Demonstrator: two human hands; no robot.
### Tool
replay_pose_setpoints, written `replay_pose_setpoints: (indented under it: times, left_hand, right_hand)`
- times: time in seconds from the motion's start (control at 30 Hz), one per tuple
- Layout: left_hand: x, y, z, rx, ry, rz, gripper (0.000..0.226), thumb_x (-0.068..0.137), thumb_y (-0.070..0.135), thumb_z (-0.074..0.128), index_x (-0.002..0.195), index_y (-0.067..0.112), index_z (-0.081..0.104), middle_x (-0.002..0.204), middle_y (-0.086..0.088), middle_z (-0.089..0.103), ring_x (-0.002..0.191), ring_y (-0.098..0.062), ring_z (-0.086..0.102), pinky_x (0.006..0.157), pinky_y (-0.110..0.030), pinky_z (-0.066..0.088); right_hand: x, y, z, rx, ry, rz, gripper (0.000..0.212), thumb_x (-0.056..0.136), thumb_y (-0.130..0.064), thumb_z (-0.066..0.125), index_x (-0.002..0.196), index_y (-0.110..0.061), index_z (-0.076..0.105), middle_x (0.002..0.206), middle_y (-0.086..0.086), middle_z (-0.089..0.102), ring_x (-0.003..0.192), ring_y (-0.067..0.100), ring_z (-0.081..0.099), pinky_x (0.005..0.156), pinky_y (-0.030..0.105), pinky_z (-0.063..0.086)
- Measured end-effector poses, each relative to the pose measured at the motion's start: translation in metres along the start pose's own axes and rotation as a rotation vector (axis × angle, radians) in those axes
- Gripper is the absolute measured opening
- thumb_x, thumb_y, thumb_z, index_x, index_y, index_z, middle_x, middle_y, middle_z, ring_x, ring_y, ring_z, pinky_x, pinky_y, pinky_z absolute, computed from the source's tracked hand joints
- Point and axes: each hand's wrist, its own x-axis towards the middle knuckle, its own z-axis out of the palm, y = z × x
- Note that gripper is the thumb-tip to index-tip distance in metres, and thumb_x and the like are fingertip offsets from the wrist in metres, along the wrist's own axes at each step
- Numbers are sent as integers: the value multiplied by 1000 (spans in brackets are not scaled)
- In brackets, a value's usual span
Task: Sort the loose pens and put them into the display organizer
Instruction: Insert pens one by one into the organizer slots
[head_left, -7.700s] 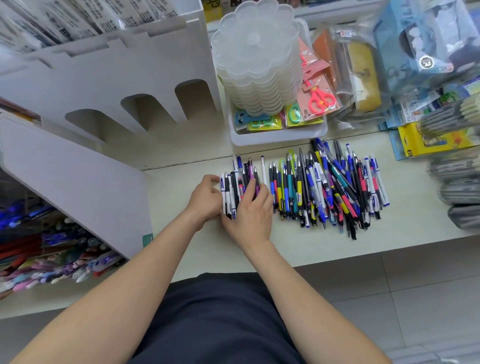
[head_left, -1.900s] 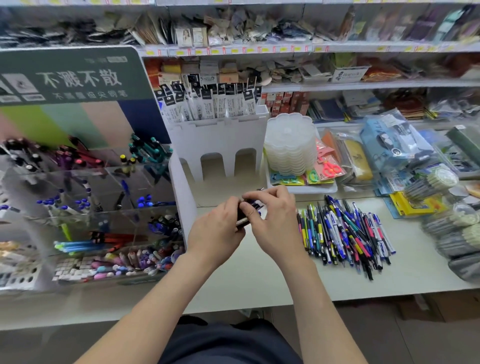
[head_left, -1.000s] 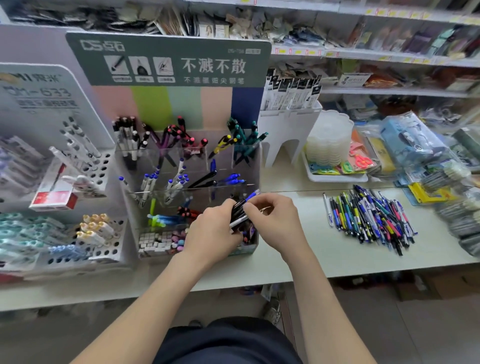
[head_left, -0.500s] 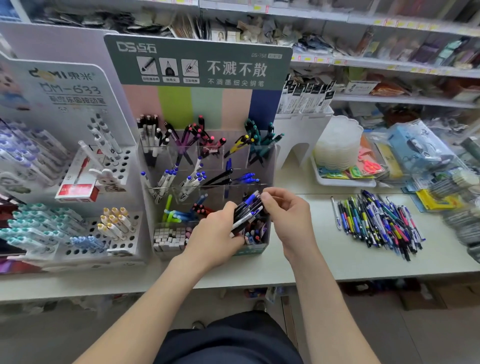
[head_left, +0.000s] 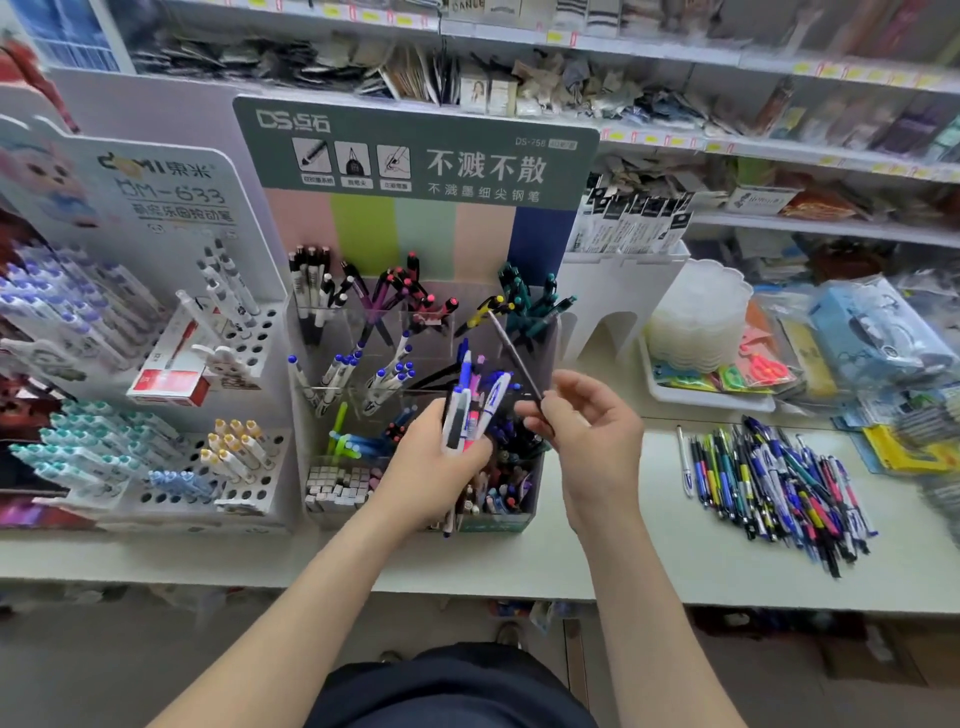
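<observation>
Blue-and-white pens (head_left: 470, 410) stood gripped in the left hand (head_left: 431, 467), I noted, while the right hand (head_left: 592, 441) pinched one slim dark pen (head_left: 515, 355) before the display organizer (head_left: 363, 228).

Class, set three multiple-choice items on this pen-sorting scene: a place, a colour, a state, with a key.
1. Where is the pile of loose pens? A. on the counter, right of the display organizer B. in a drawer C. on the floor
2. The organizer's header card is: A. red B. dark green C. yellow
3. The right hand: A. lies flat B. pinches one dark pen C. hangs empty
1 A, pens lie right of it; 2 B, green behind white lettering; 3 B, the pen sits in its grip.
</observation>
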Motion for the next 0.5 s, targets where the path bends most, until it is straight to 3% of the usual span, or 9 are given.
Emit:
replay_pose_setpoints:
  times: [0.13, 0.27, 0.4, 0.5]
  left_hand:
    - [4, 7, 4, -342, 26, -73, 20, 103, 29, 68, 103, 10, 61, 73, -8, 64, 66, -21, 62, 66, -42, 54]
    - [8, 9, 9, -475, 102, -90, 25, 101, 35, 72, 99, 11, 64, 72, -8, 64, 66, -24, 62, 64, -42, 54]
    - [14, 10, 11, -406, 133, -101, 11, 97, 23, 74, 98, 14, 69, 78, 2, 68, 75, -18, 63, 71, -44, 55]
    - [15, 9, 14, -232, 141, -69, 7, 93, 13, 66, 98, 10, 61, 76, -1, 64, 66, -19, 60, 66, -42, 53]
  right_hand:
    - [-12, 19, 0, -285, -152, 74, 31, 84, 0, 68, 103, -21, 81, 92, 7, 79, 82, 33, 79, 82, 47, 65]
    - [-20, 15, 3, -303, -311, 80, 35, 87, 7, 64, 104, -18, 80, 81, 12, 79, 73, 25, 77, 71, 41, 64]
    - [-24, 7, 0, -405, -441, -10, 29, 87, 2, 70, 95, -21, 85, 81, 4, 80, 72, 17, 73, 74, 38, 62]
    - [-16, 10, -3, -477, -293, -57, 21, 87, -9, 70, 84, -25, 84, 76, -3, 79, 72, 16, 75, 73, 37, 63]
